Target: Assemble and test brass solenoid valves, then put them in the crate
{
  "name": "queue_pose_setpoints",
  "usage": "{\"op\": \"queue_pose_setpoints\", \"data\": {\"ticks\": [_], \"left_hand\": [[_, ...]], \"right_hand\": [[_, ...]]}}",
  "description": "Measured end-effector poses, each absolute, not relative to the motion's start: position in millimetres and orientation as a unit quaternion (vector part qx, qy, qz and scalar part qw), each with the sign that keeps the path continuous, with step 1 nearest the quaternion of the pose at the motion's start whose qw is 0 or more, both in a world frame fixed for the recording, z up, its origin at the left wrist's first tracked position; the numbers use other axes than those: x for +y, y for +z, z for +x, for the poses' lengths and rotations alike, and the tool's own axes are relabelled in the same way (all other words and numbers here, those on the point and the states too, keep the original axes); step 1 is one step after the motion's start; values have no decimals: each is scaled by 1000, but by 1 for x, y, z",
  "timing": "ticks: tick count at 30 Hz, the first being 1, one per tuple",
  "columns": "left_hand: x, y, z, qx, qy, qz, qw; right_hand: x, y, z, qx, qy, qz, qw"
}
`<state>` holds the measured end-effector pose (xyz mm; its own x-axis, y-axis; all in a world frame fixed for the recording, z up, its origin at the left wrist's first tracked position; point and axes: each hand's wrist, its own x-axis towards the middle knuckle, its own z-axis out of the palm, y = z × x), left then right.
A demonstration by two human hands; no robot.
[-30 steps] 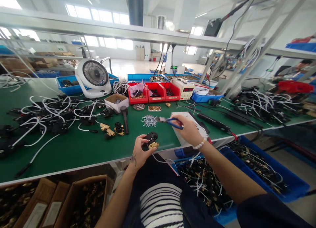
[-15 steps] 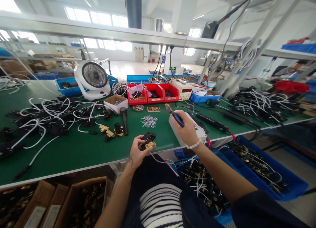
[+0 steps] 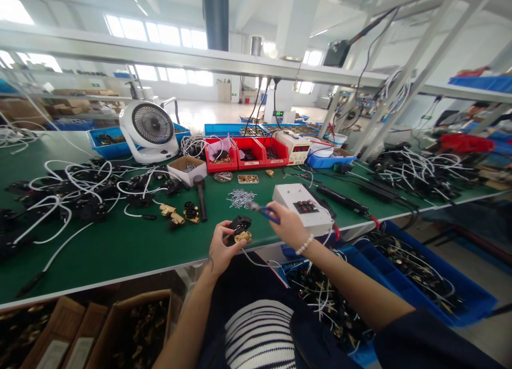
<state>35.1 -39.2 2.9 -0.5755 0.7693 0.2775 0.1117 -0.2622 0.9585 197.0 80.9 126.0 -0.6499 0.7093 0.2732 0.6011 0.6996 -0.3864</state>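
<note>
Above the front edge of the green-topped bench, black plastic and brass valve-like assembly held up in left hand, thumb and fingers clamped on its left side. Bulk sticks out past the fingertips: black housing on top, brass part below by the thumb; white cable hangs beneath, seemingly attached. Probably stiff, weight mostly in the brass, metal maybe slick, cable the soft bit. Best hold looks to be across the body, thumb on brass, fingers on plastic. Right hand wrapped round blue-handled metal pliers, just right of the assembly, apart from it. Plier tip by heap of thin silver wire pieces; cannot tell if jaws grip one. White metal box with black terminals beyond right hand; brass fittings off left.
</note>
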Motion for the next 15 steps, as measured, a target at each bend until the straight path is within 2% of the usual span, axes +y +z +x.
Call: {"op": "queue_pose_setpoints", "data": {"ticks": [3,8,10,13,15], "left_hand": [[-39,3,35,559,687,396,241],[-40,3,34,565,683,395,241],[-40,3,34,565,682,396,242],[-40,3,34,564,682,398,242],[-40,2,34,562,682,401,242]], "right_hand": [[79,124,198,-915,147,-344,153],[77,129,196,-890,141,-347,262],[76,124,194,-895,135,-352,240],[76,119,191,-919,147,-333,155],[76,124,191,-920,156,-317,170]]}}
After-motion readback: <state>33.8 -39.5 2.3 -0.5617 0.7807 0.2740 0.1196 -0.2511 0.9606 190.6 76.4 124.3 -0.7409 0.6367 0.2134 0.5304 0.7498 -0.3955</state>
